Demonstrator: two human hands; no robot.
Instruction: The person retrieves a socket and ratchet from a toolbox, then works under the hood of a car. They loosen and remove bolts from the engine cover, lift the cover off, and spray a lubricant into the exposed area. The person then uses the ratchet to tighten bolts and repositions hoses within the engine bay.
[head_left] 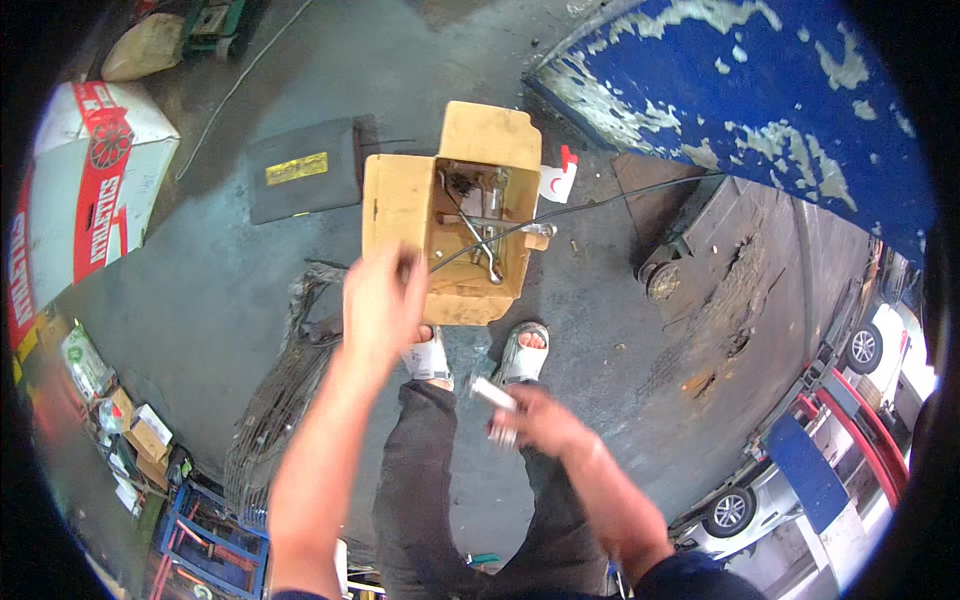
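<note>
On the floor before my feet stands an open cardboard box, flaps spread, with metal tools inside. A double-ended wrench leans diagonally in it; a silver bar-shaped tool lies across. My left hand is at the box's near left flap, fingers curled toward the thumb; what they hold is hidden. A thin dark cable crosses over the box toward those fingertips. Nearer to me, my right hand, slightly blurred, is closed around a short silver-white cylindrical piece, its end sticking out toward the box.
A dark flat case with a yellow label lies left of the box. A peeling blue panel and a wheeled metal piece stand to the right. A red-white carton is far left; grey netting-like material lies nearer.
</note>
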